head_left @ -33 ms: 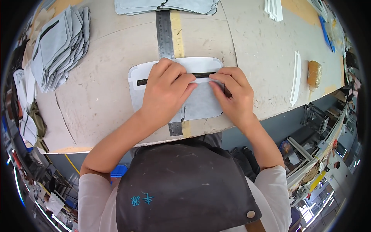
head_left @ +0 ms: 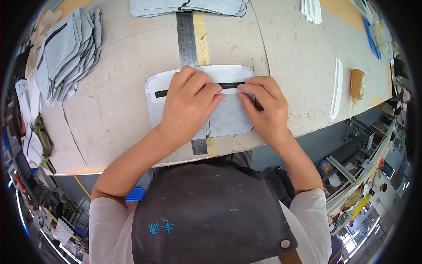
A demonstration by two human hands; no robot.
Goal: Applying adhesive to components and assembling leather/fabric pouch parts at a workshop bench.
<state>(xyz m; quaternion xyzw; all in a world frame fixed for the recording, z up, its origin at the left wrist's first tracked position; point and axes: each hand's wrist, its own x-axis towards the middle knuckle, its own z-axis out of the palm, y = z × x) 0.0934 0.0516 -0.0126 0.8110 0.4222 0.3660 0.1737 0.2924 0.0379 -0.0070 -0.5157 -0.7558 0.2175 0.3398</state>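
A light grey, round-cornered panel (head_left: pixel 228 112) lies on the table in front of me. Across its upper part runs a white strip (head_left: pixel 231 91) framing a long black slot (head_left: pixel 231 85). My left hand (head_left: pixel 187 97) rests over the slot's left half, its fingers curled and thumb and forefinger closed at the strip's lower edge. Just right of it, my right hand (head_left: pixel 268 103) pinches the same edge near the slot's right end. Under the panel passes a steel ruler (head_left: pixel 187 39), showing above and below it. What lies beneath my fingers is hidden.
Stacked grey panels lie at the left (head_left: pixel 66 57) and at the far edge (head_left: pixel 189 6). Thin white strips (head_left: pixel 336 88) and an amber-coloured block (head_left: pixel 358 84) are on the right. More white strips (head_left: pixel 311 11) sit farther back. The table's near edge (head_left: pixel 303 128) runs by my forearms.
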